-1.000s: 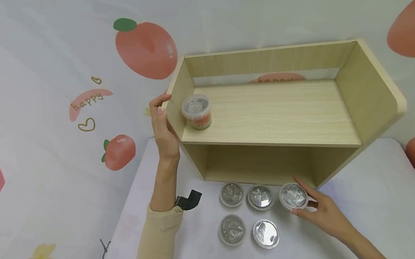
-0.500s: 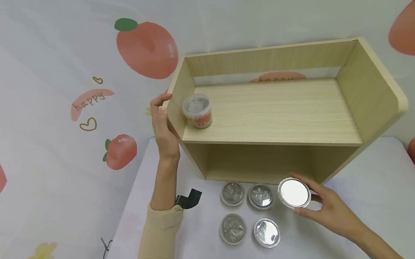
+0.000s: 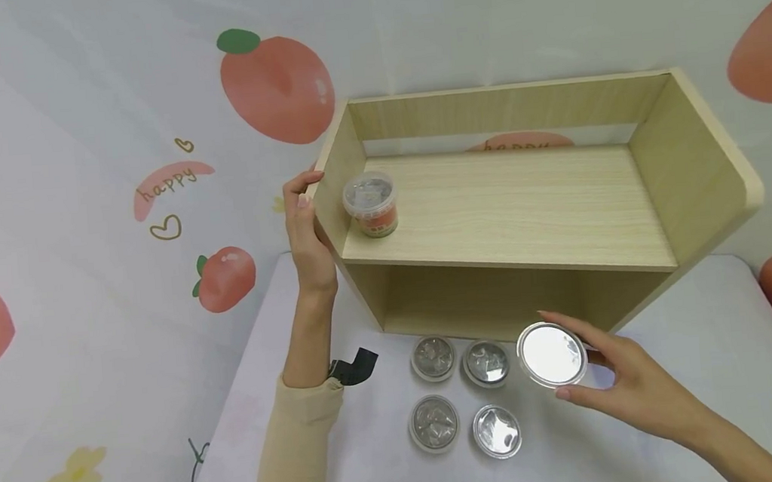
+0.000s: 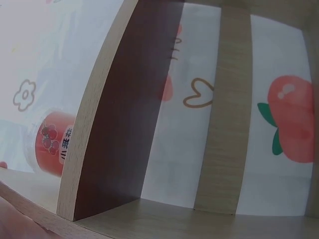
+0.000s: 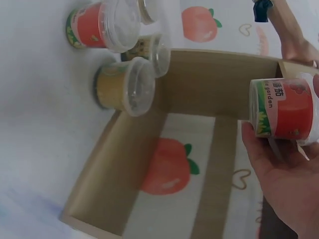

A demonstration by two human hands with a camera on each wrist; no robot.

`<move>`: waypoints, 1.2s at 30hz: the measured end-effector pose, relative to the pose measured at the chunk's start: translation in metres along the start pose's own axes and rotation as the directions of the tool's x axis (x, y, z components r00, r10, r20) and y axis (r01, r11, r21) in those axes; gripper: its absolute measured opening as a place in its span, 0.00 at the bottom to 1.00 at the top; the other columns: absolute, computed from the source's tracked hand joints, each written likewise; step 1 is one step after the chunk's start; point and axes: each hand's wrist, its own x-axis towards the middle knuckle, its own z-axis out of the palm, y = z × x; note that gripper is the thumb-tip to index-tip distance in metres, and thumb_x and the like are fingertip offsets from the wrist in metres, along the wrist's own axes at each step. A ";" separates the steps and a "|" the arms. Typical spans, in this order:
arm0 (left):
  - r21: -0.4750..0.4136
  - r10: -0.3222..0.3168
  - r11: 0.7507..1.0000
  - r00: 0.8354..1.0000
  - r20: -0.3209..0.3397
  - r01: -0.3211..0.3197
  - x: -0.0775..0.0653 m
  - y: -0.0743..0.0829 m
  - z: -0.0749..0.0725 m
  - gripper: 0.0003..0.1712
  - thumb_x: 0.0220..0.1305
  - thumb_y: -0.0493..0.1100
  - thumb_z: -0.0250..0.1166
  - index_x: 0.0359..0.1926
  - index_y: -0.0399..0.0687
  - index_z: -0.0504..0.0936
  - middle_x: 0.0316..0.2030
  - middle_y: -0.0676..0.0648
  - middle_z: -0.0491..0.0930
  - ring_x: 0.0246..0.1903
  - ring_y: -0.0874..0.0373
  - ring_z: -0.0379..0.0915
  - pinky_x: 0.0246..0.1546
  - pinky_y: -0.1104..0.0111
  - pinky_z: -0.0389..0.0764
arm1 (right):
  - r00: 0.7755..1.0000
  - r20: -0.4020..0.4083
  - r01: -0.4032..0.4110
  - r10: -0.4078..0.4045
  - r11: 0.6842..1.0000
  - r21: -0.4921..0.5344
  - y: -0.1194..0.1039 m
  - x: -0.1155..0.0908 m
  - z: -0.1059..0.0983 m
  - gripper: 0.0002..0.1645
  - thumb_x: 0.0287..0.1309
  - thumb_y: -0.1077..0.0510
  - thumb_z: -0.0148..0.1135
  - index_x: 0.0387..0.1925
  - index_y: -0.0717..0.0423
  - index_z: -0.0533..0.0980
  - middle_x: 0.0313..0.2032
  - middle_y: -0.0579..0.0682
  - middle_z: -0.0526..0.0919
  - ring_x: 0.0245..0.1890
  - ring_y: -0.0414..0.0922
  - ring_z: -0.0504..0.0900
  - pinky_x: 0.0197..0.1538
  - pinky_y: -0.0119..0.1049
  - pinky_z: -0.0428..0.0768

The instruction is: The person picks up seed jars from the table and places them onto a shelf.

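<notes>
head shows lid; wrist shows red cup

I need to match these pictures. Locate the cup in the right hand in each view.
Head: cup, lid up, in the right hand, low right of centre, before the shelf.
Left wrist: not in it.
Right wrist: cup at right edge, red side showing.
Shared landmark: the shelf.

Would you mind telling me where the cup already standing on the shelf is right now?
In the head view the cup stands at the left end of the wooden shelf, beside its left side panel, which the left hand rests on.
</notes>
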 end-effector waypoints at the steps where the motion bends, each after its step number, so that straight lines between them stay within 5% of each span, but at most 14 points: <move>1: 0.002 0.001 1.000 1.000 0.004 -0.001 0.000 0.000 0.000 0.21 0.71 0.45 0.38 0.55 0.46 0.71 0.61 0.44 0.68 0.63 0.49 0.63 0.62 0.58 0.67 | 1.000 0.013 0.007 -0.007 1.000 -0.001 -0.002 0.001 -0.001 0.55 0.43 0.66 0.79 0.73 0.48 0.63 0.66 0.41 0.72 0.61 0.31 0.73 0.56 0.21 0.73; 11: -0.003 0.006 1.000 1.000 -0.010 -0.006 0.001 0.001 0.001 0.21 0.71 0.45 0.38 0.55 0.45 0.72 0.60 0.44 0.68 0.62 0.49 0.64 0.61 0.59 0.66 | 0.994 0.076 0.082 -0.081 0.997 -0.010 -0.021 0.017 -0.010 0.53 0.45 0.62 0.79 0.71 0.51 0.63 0.63 0.40 0.75 0.58 0.33 0.76 0.55 0.24 0.76; 19: 0.000 0.001 1.000 1.000 -0.015 -0.001 0.001 0.000 0.001 0.21 0.70 0.45 0.39 0.55 0.46 0.72 0.61 0.44 0.68 0.63 0.49 0.63 0.61 0.58 0.67 | 0.975 0.092 0.197 -0.202 0.979 0.060 -0.039 0.040 -0.020 0.54 0.42 0.69 0.78 0.71 0.57 0.63 0.60 0.48 0.78 0.53 0.37 0.80 0.53 0.24 0.77; 23: 0.000 0.004 1.000 1.000 -0.010 -0.004 0.000 -0.002 0.001 0.21 0.70 0.45 0.39 0.55 0.45 0.72 0.61 0.44 0.68 0.63 0.49 0.63 0.61 0.58 0.67 | 0.979 0.125 0.156 -0.163 0.986 0.064 -0.045 0.049 -0.028 0.53 0.45 0.68 0.77 0.72 0.53 0.62 0.59 0.46 0.78 0.53 0.39 0.80 0.54 0.26 0.77; 30: 0.013 0.011 1.000 1.000 -0.014 -0.011 0.000 -0.002 0.000 0.21 0.70 0.46 0.39 0.55 0.45 0.72 0.60 0.44 0.69 0.62 0.49 0.64 0.61 0.59 0.67 | 0.974 0.098 0.203 -0.203 0.979 0.008 -0.052 0.064 -0.034 0.54 0.45 0.69 0.77 0.73 0.50 0.62 0.62 0.44 0.76 0.56 0.36 0.76 0.54 0.22 0.74; 36: 0.014 0.019 1.000 1.000 -0.006 -0.019 0.000 -0.002 0.000 0.21 0.71 0.46 0.38 0.55 0.45 0.72 0.60 0.44 0.68 0.62 0.49 0.63 0.61 0.60 0.67 | 0.988 0.073 0.136 -0.137 0.990 0.022 -0.054 0.074 -0.035 0.53 0.49 0.68 0.74 0.74 0.45 0.61 0.65 0.45 0.73 0.57 0.35 0.76 0.57 0.21 0.71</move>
